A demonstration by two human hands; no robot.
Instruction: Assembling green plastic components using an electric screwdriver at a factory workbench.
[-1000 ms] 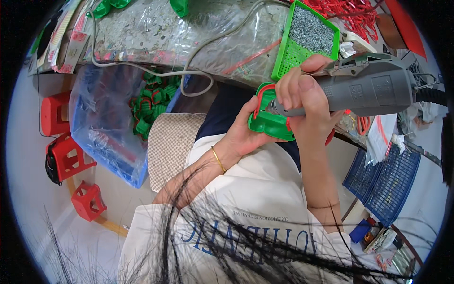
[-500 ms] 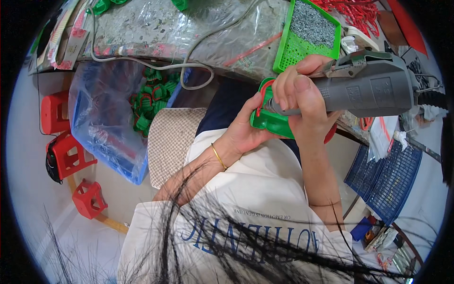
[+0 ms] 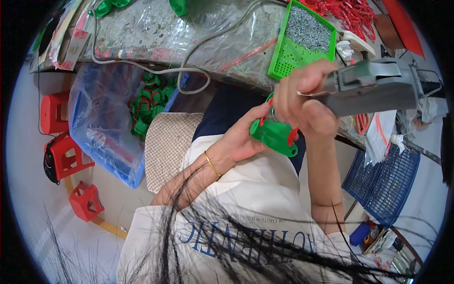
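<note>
My left hand [image 3: 243, 135] grips a green plastic part [image 3: 275, 136] above my lap, thumb on its upper side. A red piece [image 3: 292, 137] sits at the part's right end, and another bit of red shows near my thumb. My right hand [image 3: 309, 97] is closed around a grey electric screwdriver [image 3: 373, 90], held nearly level with its front end toward the green part. Fingers hide most of that end, so I cannot tell whether the tip touches the part.
A green tray [image 3: 279, 66] of small metal screws stands on the plastic-covered table [image 3: 151, 40], near a pile of red pieces [image 3: 343, 14]. A grey cable [image 3: 201, 47] loops over the table edge. At left are a lined blue bin [image 3: 135, 177] of green parts and red stools [image 3: 56, 113].
The screwdriver has rolled in my right hand, and its rear has dropped slightly. The green part has tilted, baring its right end and the red piece there.
</note>
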